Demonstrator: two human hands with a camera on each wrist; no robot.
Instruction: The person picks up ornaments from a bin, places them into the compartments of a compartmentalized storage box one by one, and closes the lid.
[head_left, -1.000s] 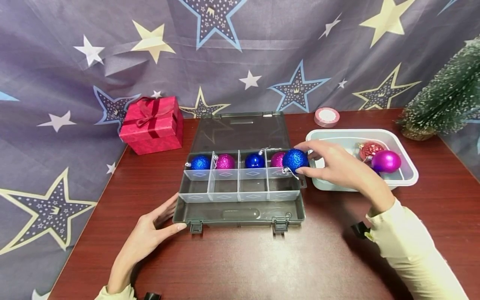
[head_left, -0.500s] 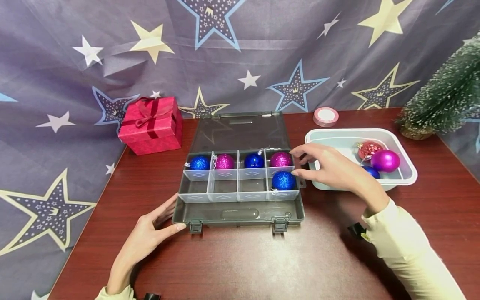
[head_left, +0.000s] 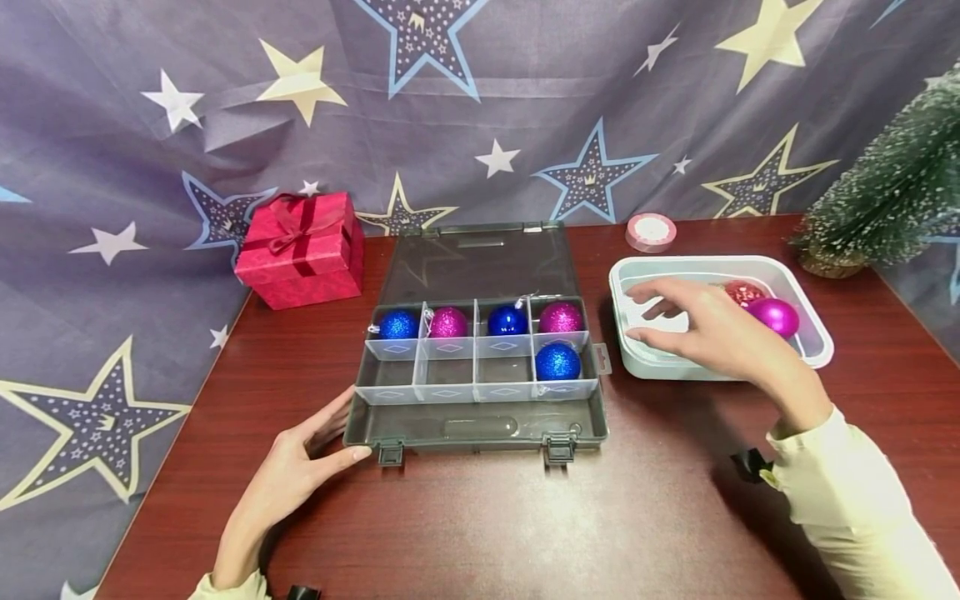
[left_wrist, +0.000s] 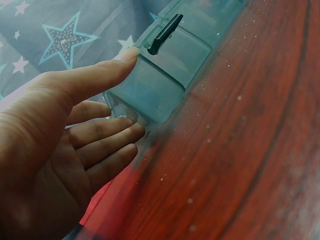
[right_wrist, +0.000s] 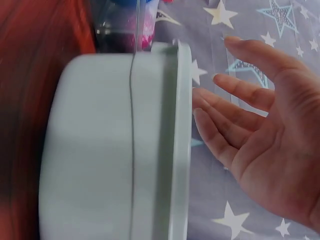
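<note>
My left hand (head_left: 296,462) rests at the front left corner of a grey see-through divider box (head_left: 480,427), thumb on its front edge and fingers straight along its side. In the box's back row sit a blue glitter bauble (head_left: 398,325), a pink glitter bauble (head_left: 448,322), a shiny blue bauble (head_left: 507,319) and another pink glitter bauble (head_left: 560,317). Another blue glitter bauble (head_left: 558,362) lies in the front right compartment. My right hand (head_left: 712,329) hovers with nothing in it over a white tub (head_left: 660,367), which holds a magenta bauble (head_left: 776,317) and a partly hidden red bauble (head_left: 744,292).
The box's lid (head_left: 480,262) lies back behind it. A red gift box (head_left: 300,250) stands at back left, a roll of tape (head_left: 651,232) behind the tub. A small frosted tree (head_left: 885,183) is at far right, and a starry cloth (head_left: 495,100) hangs behind the table.
The right hand lowered the blue glitter bauble into the front right compartment, let go, and moved right over the tub. The left hand has stayed at the box corner.
</note>
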